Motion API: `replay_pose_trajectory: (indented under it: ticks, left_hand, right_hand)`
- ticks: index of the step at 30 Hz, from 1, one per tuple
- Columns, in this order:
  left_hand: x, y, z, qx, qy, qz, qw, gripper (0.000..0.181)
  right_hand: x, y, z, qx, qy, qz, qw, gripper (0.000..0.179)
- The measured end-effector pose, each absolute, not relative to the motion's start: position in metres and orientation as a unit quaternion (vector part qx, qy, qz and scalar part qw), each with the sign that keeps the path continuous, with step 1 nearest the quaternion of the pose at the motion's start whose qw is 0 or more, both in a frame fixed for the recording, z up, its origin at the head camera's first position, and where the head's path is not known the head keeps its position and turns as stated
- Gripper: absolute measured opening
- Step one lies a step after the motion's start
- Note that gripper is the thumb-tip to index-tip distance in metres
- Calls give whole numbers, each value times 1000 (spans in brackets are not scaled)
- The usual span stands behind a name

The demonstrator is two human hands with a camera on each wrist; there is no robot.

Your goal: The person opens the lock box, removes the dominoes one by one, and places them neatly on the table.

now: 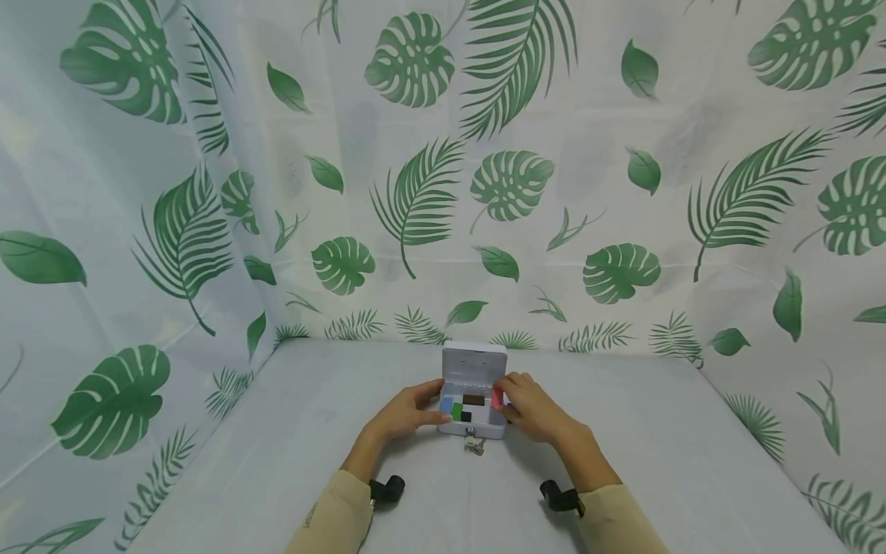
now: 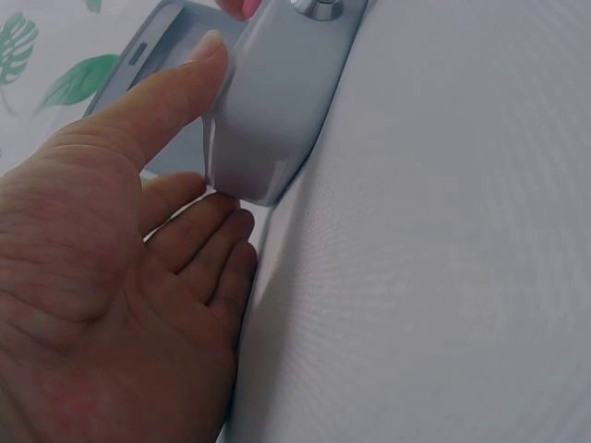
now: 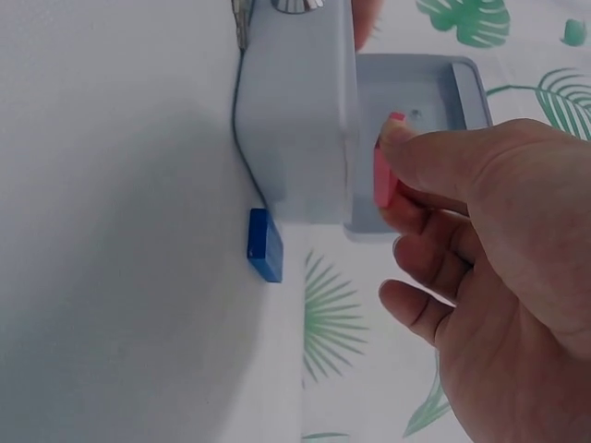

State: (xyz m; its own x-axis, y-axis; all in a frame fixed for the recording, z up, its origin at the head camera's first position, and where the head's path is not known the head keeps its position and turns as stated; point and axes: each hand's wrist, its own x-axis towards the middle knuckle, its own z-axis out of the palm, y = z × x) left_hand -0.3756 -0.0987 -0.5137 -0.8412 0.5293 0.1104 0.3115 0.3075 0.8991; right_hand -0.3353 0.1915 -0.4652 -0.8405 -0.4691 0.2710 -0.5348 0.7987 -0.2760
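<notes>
A small pale grey cash box (image 1: 453, 429) stands on the table with its lid (image 1: 474, 365) raised. My left hand (image 1: 404, 408) holds the box's left side, thumb over the rim and fingers against the outer wall. Between thumb and index finger, my right hand (image 3: 499, 212) pinches a pinkish-red block (image 3: 385, 171) above the box's right end. Inside lie a light blue block (image 1: 446, 405), a green block (image 1: 457, 412), a black block (image 1: 466, 417) and a dark brown block (image 1: 474, 400). A blue block (image 3: 265, 245) rests on the table beside the box's right wall.
Keys (image 1: 476, 445) hang from the lock at the box's front and touch the white tabletop (image 1: 443, 500). Behind the table, a white curtain (image 1: 450, 285) printed with green leaves rises at the back and sides. A black camera mount (image 1: 388, 489) sits at each wrist.
</notes>
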Motion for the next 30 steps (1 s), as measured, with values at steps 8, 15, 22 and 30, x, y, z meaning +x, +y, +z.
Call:
replay_pose_trajectory:
  ticks: [8,15,22,30]
  left_hand:
    - [-376,-98,-514,264,799,530,105,81]
    - [-376,-99,-514,262,797,534,109,82]
    - [-376,-99,-515,260,797,534,108,81]
    - [-376,-99,-515,259,798,533,107,82]
  right_hand:
    - [-335,198,-463,253,-947,182,76,34]
    - [-335,203,-461,247,-948,185,70,34]
    - [-336,208,-461,255,-947,179,81,28]
    - [-335,211,-460,261,-945,178,85,25]
